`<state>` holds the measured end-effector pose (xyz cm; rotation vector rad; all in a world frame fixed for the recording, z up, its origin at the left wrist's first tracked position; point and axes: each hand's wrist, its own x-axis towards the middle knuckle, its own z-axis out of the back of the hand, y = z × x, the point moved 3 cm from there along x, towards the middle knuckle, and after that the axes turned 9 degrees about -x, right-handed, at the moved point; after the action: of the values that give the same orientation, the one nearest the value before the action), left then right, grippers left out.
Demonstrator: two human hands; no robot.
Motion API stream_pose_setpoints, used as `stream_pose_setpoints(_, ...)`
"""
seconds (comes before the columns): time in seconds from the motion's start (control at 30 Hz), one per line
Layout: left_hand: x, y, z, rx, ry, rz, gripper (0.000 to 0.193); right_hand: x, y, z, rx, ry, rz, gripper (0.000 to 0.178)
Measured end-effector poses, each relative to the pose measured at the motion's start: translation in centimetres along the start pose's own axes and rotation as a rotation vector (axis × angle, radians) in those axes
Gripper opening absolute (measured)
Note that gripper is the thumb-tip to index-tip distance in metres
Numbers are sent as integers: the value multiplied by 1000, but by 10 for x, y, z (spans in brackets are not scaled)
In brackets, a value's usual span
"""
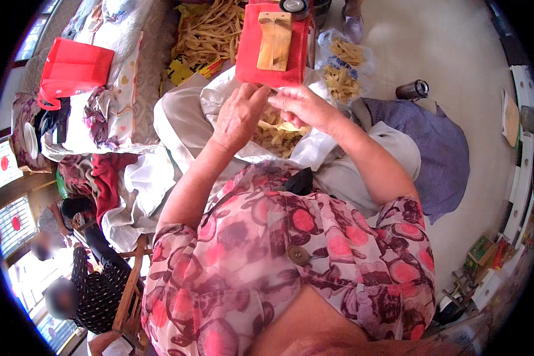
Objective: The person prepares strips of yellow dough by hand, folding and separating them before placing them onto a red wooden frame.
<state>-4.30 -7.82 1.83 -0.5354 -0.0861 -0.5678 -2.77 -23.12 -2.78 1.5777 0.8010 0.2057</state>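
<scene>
My left hand (pixel 241 116) and my right hand (pixel 306 109) are close together over my lap, fingertips bent in a pinch. What lies between the fingers is too small and hidden to tell. Under them, an opened white plastic bag (pixel 310 149) holds pale yellow, flat strips (pixel 273 137). Just beyond my fingertips stands a support covered with red cloth (pixel 252 65). On it rests a curved yellow-brown wooden block (pixel 275 44) with a lengthwise line down its middle. Neither hand touches the block.
Long yellowish strips (pixel 213 29) lie heaped beyond my left hand. Clear bags of shorter pieces (pixel 341 83) sit on the floor to the right, near a dark flask (pixel 412 89). A bed with a red bag (pixel 77 65) stands left. Other people (pixel 101 282) are at the lower left.
</scene>
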Motion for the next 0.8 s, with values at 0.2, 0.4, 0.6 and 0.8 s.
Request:
stream_pose_setpoints(0.2, 2, 45, 0, 205, 47, -200, 28, 3, 4, -18, -336, -100, 311, 24)
stream_pose_setpoints(0.4, 19, 61, -3, 101, 115, 53, 25, -4, 25, -10, -221, -193, 261, 17)
stream_pose_setpoints(0.6, 43, 58, -11, -1317, 34, 616, 23, 19, 28, 45, -416, -510, 334, 18)
stream_pose_setpoints(0.8, 64, 60, -3, -1045, -44, 558, 27, 25, 41, 50, -448, -581, 415, 22)
